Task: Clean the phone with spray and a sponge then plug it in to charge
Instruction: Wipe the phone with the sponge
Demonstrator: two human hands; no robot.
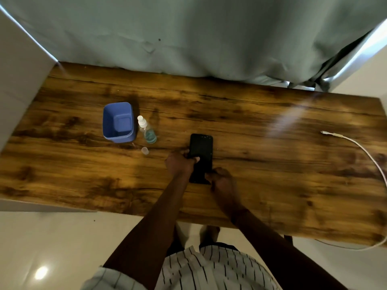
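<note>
Phone (pixel 201 151), black and screen up, is held on the wooden table (pixel 272 143) near its middle; it is judged stiff, light, smooth and breakable, best gripped by the long edges. Its left edge is clasped by the left hand (pixel 180 164), thumb on the glass; the lower right corner is pinched by the right hand (pixel 222 181). No sponge is seen. Left of it are found a spray bottle (pixel 146 130), its loose cap (pixel 145 150) and a blue tub (pixel 118 122); a white charging cable (pixel 356 145) lies well apart at right.

Home room, wood-grain table (pixel 272 143), pale green curtain (pixel 188 38) behind; glossy tiled floor (pixel 52 237)
</note>
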